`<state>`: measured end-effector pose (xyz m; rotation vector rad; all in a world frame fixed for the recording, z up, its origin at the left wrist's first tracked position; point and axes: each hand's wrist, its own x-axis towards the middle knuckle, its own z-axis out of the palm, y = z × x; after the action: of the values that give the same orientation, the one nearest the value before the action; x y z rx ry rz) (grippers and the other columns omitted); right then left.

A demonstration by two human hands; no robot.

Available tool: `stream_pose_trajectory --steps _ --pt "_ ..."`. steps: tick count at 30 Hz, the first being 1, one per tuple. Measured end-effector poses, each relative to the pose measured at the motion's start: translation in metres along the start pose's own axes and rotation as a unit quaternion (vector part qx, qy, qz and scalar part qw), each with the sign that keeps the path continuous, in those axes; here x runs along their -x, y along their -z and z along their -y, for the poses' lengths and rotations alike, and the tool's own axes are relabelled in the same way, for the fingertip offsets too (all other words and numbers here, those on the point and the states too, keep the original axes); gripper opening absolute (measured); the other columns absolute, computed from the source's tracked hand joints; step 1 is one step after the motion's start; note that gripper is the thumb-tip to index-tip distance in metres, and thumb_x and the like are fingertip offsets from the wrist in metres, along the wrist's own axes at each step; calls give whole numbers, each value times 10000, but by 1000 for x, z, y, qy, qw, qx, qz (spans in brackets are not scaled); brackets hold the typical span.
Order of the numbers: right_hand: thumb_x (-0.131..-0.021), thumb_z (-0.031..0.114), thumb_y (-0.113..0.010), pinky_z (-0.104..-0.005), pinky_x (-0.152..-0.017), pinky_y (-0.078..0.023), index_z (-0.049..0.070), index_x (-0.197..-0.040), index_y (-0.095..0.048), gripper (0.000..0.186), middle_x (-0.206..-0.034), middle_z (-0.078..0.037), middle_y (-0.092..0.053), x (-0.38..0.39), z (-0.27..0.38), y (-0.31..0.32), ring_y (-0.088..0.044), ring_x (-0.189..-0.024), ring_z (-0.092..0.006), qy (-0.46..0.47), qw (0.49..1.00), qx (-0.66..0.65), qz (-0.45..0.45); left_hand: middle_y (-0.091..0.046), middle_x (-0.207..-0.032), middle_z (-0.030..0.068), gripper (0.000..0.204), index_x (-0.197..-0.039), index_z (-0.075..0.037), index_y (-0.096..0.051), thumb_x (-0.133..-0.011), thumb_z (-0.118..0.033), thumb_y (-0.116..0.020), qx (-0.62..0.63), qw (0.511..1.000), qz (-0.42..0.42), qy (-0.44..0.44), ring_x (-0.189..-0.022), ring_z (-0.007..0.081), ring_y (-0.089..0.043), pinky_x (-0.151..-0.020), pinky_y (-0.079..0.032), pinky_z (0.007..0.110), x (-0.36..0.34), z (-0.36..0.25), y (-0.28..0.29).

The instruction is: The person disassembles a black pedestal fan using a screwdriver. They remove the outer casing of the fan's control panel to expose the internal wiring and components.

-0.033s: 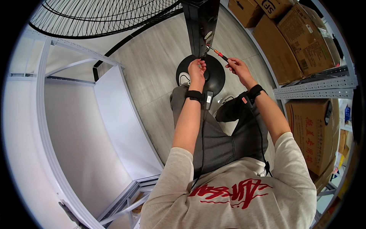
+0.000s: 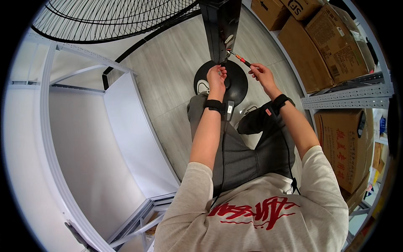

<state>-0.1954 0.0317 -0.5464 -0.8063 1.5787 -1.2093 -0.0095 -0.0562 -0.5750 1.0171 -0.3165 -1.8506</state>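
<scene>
Over the grey floor (image 2: 176,71), my right hand (image 2: 261,74) clenches the screwdriver (image 2: 241,59) toward 11 o'clock, my left hand (image 2: 217,77) pinches the fan pole (image 2: 221,29); I should keep the tip straight.

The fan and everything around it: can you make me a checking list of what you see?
surface: grey floor, partly covered by the fan's round black base.
job's things: red-handled screwdriver, tip at the black fan pole.
clutter: nothing seen.
grippers: right hand grips the screwdriver; left hand is by the pole, pinching something small.
cables: thin black wire hangs from the left wristband.
surroundings: fan grille, white shelving, cardboard boxes.
</scene>
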Motion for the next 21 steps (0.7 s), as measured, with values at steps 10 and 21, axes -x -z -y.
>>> stream_pose_trajectory --steps 10,21 --pt "-1003 405 -475 -208 -541 -414 1 -967 -601 425 -827 -60 -664 -5 3 9 -502 -588 -69 -185 957 -216 56 -612 -798 111 104 -904 -5 -566 -894 -104 -538 6 1000 6 4 -672 195 -577 -584 -464 284 -5 0 4" --pt "-1001 398 -482 -165 -445 -343 71 -871 -550 359 -683 20 -519 -12 2 23 -428 -532 -28 -242 946 -182 111 -613 -791 107 101 -875 -15 -571 -885 -112 -548 12 1000 4 3 -664 185 -579 -572 -464 279 -4 1 2"
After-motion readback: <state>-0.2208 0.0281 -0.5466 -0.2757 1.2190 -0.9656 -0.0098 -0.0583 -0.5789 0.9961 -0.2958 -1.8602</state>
